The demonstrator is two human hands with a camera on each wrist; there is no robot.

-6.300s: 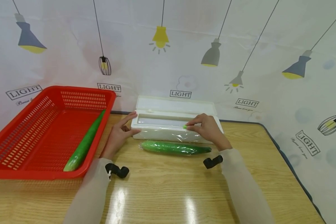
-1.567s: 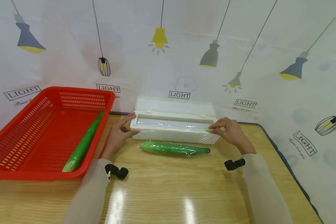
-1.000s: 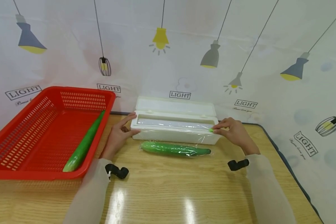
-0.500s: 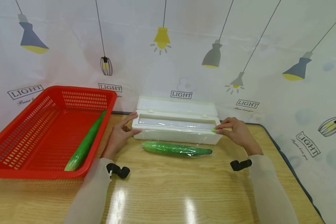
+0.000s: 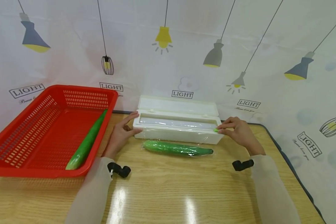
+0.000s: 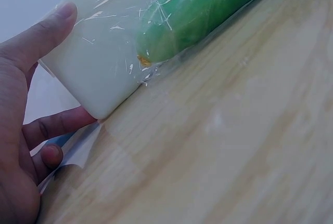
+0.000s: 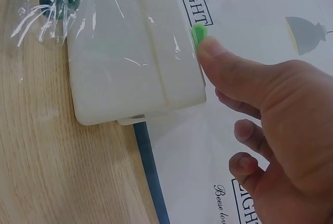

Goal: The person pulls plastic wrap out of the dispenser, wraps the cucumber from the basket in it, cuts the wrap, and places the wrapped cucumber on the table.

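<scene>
A white cling film dispenser [image 5: 176, 133] stands near the wall with its lid [image 5: 179, 105] raised and a film roll [image 5: 176, 123] inside. My left hand [image 5: 121, 132] grips its left end, thumb on the front face and fingers behind in the left wrist view. At the right end, my right hand [image 5: 238, 132] pinches a small green slide cutter [image 7: 198, 33] on the top edge. Clear film [image 6: 109, 31] hangs down the front face to a cucumber [image 5: 176, 148], which lies wrapped in film along the dispenser's front.
A red plastic basket [image 5: 25, 172] at the left holds another cucumber [image 5: 86, 141], leaning along its right side. A wall covering [image 5: 145, 62] printed with lamps stands right behind the dispenser. The wooden table [image 5: 168, 193] extends towards me.
My right hand has slid the green cutter from right of the dispenser's middle to its right end, only slightly in the last second. My left hand has kept its grip.
</scene>
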